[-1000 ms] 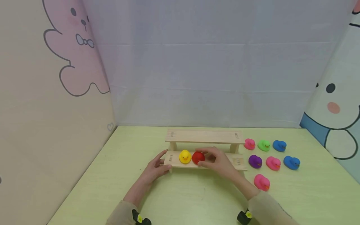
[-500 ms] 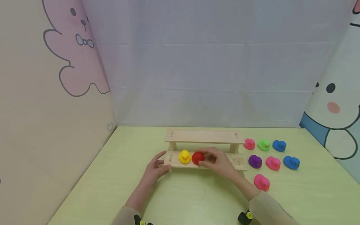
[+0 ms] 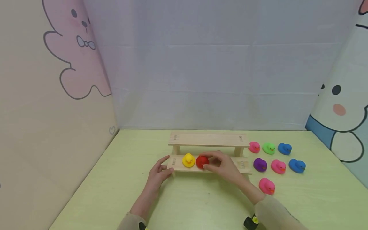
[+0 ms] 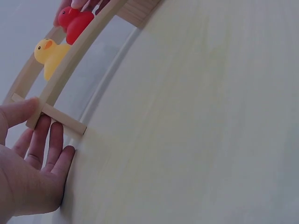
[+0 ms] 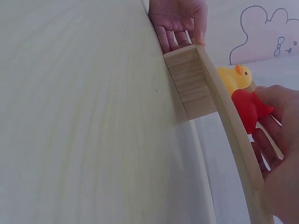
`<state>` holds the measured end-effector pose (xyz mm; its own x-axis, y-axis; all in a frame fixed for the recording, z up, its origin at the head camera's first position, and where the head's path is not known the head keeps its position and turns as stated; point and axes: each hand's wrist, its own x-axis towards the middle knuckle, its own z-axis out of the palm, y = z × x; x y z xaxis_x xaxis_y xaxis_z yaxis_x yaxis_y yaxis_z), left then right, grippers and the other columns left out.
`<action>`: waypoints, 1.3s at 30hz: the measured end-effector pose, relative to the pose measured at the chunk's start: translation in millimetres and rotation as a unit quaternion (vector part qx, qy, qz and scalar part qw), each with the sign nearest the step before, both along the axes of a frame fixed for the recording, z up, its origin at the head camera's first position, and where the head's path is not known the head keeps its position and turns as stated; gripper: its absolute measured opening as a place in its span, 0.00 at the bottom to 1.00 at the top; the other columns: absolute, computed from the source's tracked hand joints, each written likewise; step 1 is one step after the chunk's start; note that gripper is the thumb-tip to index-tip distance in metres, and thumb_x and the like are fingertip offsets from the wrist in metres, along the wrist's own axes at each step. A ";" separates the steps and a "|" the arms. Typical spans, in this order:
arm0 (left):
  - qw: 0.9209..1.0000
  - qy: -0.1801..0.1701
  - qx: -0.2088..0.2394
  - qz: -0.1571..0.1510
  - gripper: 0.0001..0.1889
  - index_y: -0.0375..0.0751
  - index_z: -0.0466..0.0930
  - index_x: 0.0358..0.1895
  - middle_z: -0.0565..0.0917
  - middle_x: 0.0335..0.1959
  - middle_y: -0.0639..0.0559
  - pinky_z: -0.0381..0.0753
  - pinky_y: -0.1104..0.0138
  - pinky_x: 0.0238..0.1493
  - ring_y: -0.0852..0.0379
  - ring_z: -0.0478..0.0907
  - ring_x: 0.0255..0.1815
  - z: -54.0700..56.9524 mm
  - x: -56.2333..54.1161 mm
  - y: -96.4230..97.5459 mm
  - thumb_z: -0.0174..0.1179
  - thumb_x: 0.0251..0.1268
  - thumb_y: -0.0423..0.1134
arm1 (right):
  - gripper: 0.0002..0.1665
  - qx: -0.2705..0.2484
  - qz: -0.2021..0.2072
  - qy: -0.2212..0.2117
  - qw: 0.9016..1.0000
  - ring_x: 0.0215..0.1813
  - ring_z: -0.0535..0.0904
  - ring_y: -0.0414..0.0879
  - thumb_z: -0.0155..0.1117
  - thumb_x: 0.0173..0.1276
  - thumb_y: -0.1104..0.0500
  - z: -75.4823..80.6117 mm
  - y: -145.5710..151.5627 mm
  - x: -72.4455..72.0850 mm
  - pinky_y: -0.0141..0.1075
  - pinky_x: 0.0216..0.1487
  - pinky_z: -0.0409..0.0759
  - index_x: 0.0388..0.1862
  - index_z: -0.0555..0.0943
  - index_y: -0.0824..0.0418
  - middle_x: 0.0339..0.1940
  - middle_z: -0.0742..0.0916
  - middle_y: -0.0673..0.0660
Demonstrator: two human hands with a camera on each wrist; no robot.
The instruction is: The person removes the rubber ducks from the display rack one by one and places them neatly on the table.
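On the lower step of a two-tier wooden shelf (image 3: pixel 227 164) sits a yellow rubber duck (image 3: pixel 188 160), facing the front. Just right of it, a red rubber duck (image 3: pixel 202 162) stands on the same step, pinched between the thumb and fingers of my right hand (image 3: pixel 222 166). In the right wrist view the red duck (image 5: pixel 250 109) appears close beside the yellow one. My left hand (image 3: pixel 157 174) grips the shelf's left end. The left wrist view shows its thumb on the board's end (image 4: pixel 37 114) and its fingers under it by the leg.
Right of the shelf, several loose ducks lie on the table (image 3: pixel 201 204), among them a green duck (image 3: pixel 269 148), a purple duck (image 3: pixel 260 165), a blue duck (image 3: pixel 297 166) and a pink duck (image 3: pixel 267 186). The upper step (image 3: pixel 208 139) rises behind the lower one.
My left forearm has shifted slightly to the right and its wrist camera has dropped mostly out of the head view. Both hands keep their holds; the ducks stay in place.
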<state>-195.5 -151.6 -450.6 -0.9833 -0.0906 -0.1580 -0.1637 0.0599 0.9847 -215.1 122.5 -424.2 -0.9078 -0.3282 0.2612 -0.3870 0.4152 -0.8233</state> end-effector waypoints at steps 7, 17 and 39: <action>1.000 -0.005 -0.002 -0.001 0.32 0.46 0.68 0.72 0.76 0.32 0.53 0.82 0.67 0.50 0.59 0.77 0.36 0.6 -1.0 -1.0 0.64 0.63 0.34 | 0.22 0.006 -0.008 0.023 1.000 0.50 0.81 0.46 0.72 0.63 0.54 3.8 9.8 8.6 0.30 0.49 0.82 0.56 0.83 0.48 0.52 0.87 0.51; 1.000 -0.018 -0.001 0.008 0.30 0.51 0.70 0.70 0.75 0.31 0.53 0.78 0.69 0.46 0.57 0.73 0.34 -1.2 -1.6 -3.5 0.64 0.63 0.35 | 0.23 0.020 -0.035 0.107 0.993 0.52 0.77 0.31 0.73 0.62 0.60 19.2 41.1 28.4 0.30 0.48 0.81 0.56 0.82 0.48 0.51 0.87 0.47; 1.000 -0.012 0.009 -0.009 0.30 0.51 0.69 0.71 0.81 0.43 0.48 0.80 0.65 0.54 0.56 0.79 0.42 0.4 0.2 -1.6 0.62 0.66 0.37 | 0.29 0.109 -0.171 0.150 0.968 0.45 0.73 0.25 0.77 0.57 0.60 32.8 128.4 65.8 0.21 0.40 0.77 0.59 0.81 0.47 0.48 0.86 0.48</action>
<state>-195.4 -153.1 -450.2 -0.9806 -0.0706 -0.1830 -0.1864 0.0447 0.9815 -149.3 250.9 -391.4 -0.8670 -0.0983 0.4886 -0.4040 0.7128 -0.5734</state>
